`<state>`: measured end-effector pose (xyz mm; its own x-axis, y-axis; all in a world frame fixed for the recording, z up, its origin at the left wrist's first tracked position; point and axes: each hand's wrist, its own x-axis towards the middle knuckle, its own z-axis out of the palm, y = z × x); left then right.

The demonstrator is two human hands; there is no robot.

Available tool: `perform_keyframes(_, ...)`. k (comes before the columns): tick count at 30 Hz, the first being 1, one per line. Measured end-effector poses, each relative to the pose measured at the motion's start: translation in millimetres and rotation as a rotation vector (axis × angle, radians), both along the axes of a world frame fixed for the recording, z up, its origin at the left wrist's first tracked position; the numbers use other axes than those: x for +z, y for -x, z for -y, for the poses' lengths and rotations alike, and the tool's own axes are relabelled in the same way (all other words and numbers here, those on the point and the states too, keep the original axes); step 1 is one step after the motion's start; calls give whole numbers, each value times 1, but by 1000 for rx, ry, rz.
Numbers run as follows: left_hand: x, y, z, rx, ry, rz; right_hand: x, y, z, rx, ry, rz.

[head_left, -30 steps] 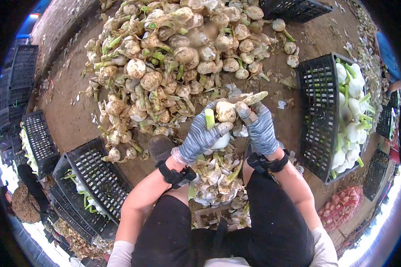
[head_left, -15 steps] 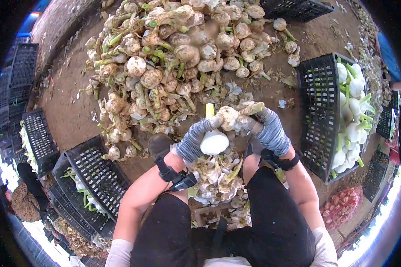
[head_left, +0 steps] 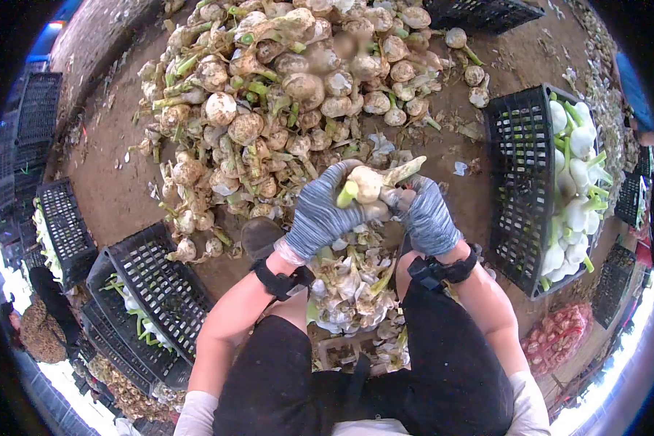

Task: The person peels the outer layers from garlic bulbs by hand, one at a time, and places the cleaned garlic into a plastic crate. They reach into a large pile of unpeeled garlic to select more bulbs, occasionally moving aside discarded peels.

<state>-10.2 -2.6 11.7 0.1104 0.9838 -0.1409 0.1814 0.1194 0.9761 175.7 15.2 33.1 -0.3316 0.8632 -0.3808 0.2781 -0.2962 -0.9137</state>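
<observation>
Both of my hands wear grey striped gloves. My left hand (head_left: 327, 211) is closed around a soil-stained garlic bulb (head_left: 368, 184), whose stem points up to the right. A cut green stem end (head_left: 347, 193) sticks out beside that bulb in the same hand; the white bulb seen with it earlier is hidden by the glove. My right hand (head_left: 427, 218) is closed, with thumb and fingertips pinched against the right side of the stained bulb. Beneath the hands, a heap of loose garlic skins (head_left: 352, 291) lies between my knees.
A large pile of untrimmed garlic (head_left: 269, 109) covers the ground ahead. At right stands a black crate (head_left: 519, 189) of clean white garlic, with a red mesh sack (head_left: 557, 338) behind it. More black crates (head_left: 160, 272) stand at left. Another crate (head_left: 483, 16) is at the far top.
My left hand has turned over and lifted, so the clean white bulb has gone out of sight behind it. The stained bulb has tilted, and my right hand has shifted from its stem to its side.
</observation>
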Motion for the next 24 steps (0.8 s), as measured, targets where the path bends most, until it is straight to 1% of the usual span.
perform_keyframes(1, 5, 4, -3, -38, 188, 105, 5, 4, 0, -138, 241, -188)
perform_keyframes(2, 11, 10, -7, -78, 369, 218, 6, 6, -1, -69, 142, -50)
perform_keyframes(3, 9, 11, -8, -75, 370, 216, 6, 7, 0, -67, 143, -53)
perform_keyframes(5, 1, 15, -8, -115, 860, 1072, 3, 10, 1, 18, -269, 30)
perform_keyframes(6, -4, 13, -11, -41, 1004, 1099, 10, 14, 2, 28, -301, 64)
perform_keyframes(7, -6, 15, -9, -37, 1004, 1098, 7, 14, 3, 29, -300, 60)
perform_keyframes(9, -4, 17, -7, -82, 933, 1001, -1, 12, 4, -10, -86, 41)
perform_keyframes(10, -7, 14, -7, -20, 822, 928, -1, 11, 3, -18, 58, 133)
perform_keyframes(11, -7, 11, -5, -19, 821, 928, -6, 11, 4, -18, 57, 132)
perform_keyframes(13, -7, 5, 4, 114, 199, 442, -15, 13, 4, -112, -39, 32)
perform_keyframes(14, -9, 8, 8, 5, 152, 323, -15, 11, 5, -112, -38, 31)
perform_keyframes(15, -3, 8, 6, 5, 153, 322, -9, 11, 3, -93, -69, 25)
perform_keyframes(17, 10, 9, 0, -105, 308, 312, -12, 8, 4, -74, -98, 17)
perform_keyframes(18, 15, 14, -6, -175, 385, 403, -18, 5, 6, -147, 40, -171)
perform_keyframes(19, 16, 18, -5, -174, 385, 404, -22, 2, 7, -218, 179, -358)
perform_keyframes(21, 17, 21, -4, -175, 610, 707, -25, -3, 8, -183, 166, -355)
perform_keyframes(22, 16, 21, 2, -140, 659, 776, -27, -2, 8, -51, -23, -200)
perform_keyframes(23, 11, 20, 5, -140, 658, 774, -28, -1, 8, 80, -212, -43)
perform_keyframes(24, 8, 18, 6, -109, 683, 852, -17, 7, 7, -64, -2, -218)
